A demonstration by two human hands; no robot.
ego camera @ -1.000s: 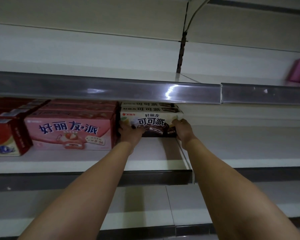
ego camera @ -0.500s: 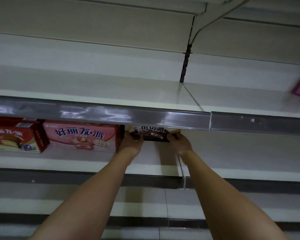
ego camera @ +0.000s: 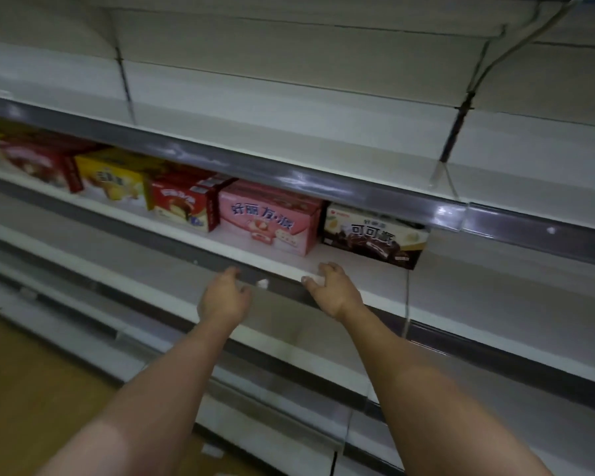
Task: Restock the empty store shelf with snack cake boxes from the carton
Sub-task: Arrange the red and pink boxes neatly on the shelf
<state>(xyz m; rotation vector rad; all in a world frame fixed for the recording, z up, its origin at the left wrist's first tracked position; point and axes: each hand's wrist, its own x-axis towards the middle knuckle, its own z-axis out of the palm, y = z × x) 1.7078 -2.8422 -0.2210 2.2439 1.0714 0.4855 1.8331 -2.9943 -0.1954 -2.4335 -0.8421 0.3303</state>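
Observation:
A white-and-brown cocoa snack cake box stands on the middle shelf, at the right end of a row and touching a pink strawberry box. Left of the pink one stand a red box, a yellow box and another red box. My left hand and my right hand hover in front of the shelf's front edge, below the cocoa box. Both are empty with fingers loosely curled and apart. The carton is out of view.
A grey price rail of the upper shelf overhangs the boxes. Bare white shelf runs to the right of the cocoa box and on the levels above and below. A thin clear divider stands just right of the cocoa box. Wood-tone floor lies at lower left.
Both hands have let go of the cocoa box and drawn back out to the shelf's front edge. The view has swung, showing more boxes to the left.

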